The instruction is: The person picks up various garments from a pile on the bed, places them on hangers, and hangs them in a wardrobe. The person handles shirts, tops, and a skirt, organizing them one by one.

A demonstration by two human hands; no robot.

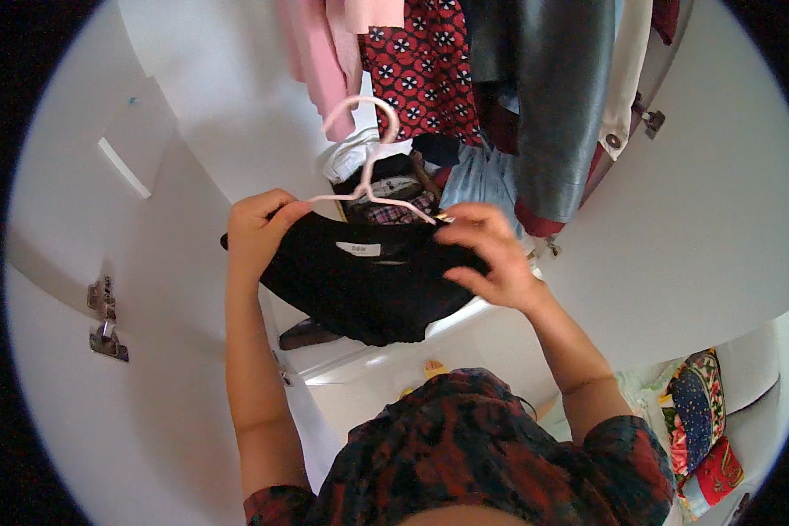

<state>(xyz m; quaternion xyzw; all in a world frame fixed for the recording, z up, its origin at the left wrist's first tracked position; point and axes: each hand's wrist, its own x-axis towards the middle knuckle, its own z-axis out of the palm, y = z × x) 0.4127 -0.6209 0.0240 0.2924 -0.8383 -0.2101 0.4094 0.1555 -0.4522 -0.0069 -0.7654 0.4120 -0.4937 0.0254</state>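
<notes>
A black garment (368,289) with a small white neck label hangs on a pale pink clothes hanger (366,187), its hook pointing up and away from me. My left hand (263,227) pinches the garment's shoulder together with the hanger's left arm between thumb and fingers. At the opposite shoulder is my right hand (490,256), slightly blurred, its thumb and fingers apart beside the hanger's right end. Whether its fingertips touch the cloth cannot be told. The garment's lower part is folded or hanging out of sight.
Hung clothes fill the wardrobe ahead: a pink garment (315,66), a red patterned one (421,79) and a dark leather-like one (559,118). Folded clothes (394,197) lie below them. White doors with metal hinges (108,319) flank me. Colourful fabrics (697,414) lie at lower right.
</notes>
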